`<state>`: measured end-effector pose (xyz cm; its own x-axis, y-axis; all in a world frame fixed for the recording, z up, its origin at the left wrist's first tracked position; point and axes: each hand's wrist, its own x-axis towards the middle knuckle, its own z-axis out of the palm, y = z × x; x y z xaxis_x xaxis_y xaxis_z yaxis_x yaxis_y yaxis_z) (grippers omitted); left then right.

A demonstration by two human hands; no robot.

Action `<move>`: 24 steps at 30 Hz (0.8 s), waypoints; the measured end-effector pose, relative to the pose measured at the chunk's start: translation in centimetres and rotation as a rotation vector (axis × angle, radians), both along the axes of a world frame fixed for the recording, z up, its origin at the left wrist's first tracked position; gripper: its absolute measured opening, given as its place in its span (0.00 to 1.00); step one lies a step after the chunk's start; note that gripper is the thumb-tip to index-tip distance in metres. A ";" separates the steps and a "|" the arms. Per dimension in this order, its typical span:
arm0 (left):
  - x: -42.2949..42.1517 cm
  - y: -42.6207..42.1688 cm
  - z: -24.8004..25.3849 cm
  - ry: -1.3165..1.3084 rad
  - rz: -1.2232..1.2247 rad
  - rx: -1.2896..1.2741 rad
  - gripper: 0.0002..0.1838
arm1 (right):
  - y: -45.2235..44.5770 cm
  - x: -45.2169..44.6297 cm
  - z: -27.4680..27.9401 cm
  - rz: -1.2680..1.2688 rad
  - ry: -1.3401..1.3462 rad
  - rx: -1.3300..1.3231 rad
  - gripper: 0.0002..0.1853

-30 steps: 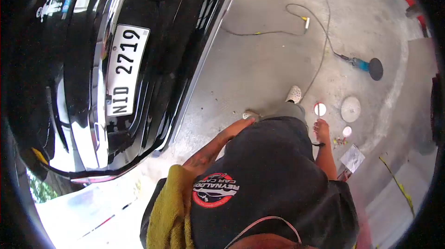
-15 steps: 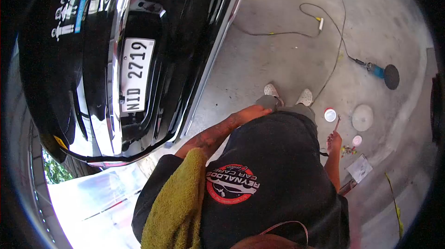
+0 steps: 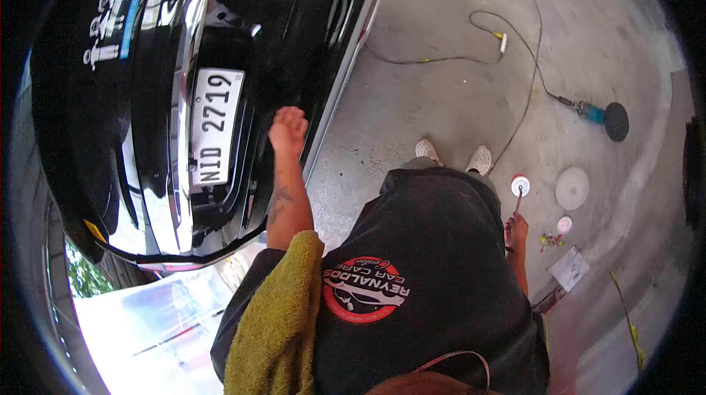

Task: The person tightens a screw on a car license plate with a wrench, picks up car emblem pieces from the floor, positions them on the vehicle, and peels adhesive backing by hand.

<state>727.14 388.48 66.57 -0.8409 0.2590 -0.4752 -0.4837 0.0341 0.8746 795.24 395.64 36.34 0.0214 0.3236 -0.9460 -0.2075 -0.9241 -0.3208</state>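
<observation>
- Head view: the white tub sits on the floor, my landmark here.
- Just below the tub, the right hand is closed round a thin stick; its tip overlaps the tub from my angle, but I can't tell whether they touch.
- Well left of the tub, the left hand has its fingers drawn together by the black car; I see nothing in it and can't judge contact.
- My worry: a loose grip could drop the stick, and anything wet on its tip could drip.
- Stray knuckles could smudge the car's gloss.
- The cord, looping beyond the tub, could snag the shoes left of it; a careless step could tip the tub.
- Left of the tub, the number plate reads "NID 2719".
- Below-left of the tub, the shirt badge reads "REYNALDOS CAR CARE Center".
</observation>
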 end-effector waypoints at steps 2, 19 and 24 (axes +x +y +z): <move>-3.3 -1.5 2.8 0.101 0.274 0.092 0.19 | 1.2 -0.6 1.1 -0.011 -0.044 -0.022 0.11; -12.0 -9.3 4.1 -0.067 0.682 0.482 0.19 | 3.7 -2.0 0.9 0.122 -0.080 0.031 0.09; -12.5 -9.6 4.0 -0.060 0.714 0.481 0.17 | 3.3 -2.0 2.4 0.134 -0.115 0.051 0.10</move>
<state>714.62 378.86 70.60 -0.8560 -0.1373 -0.4984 -0.2943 -0.6631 0.6883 793.21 398.91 38.73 0.0815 0.3783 -0.9221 -0.0433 -0.9229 -0.3825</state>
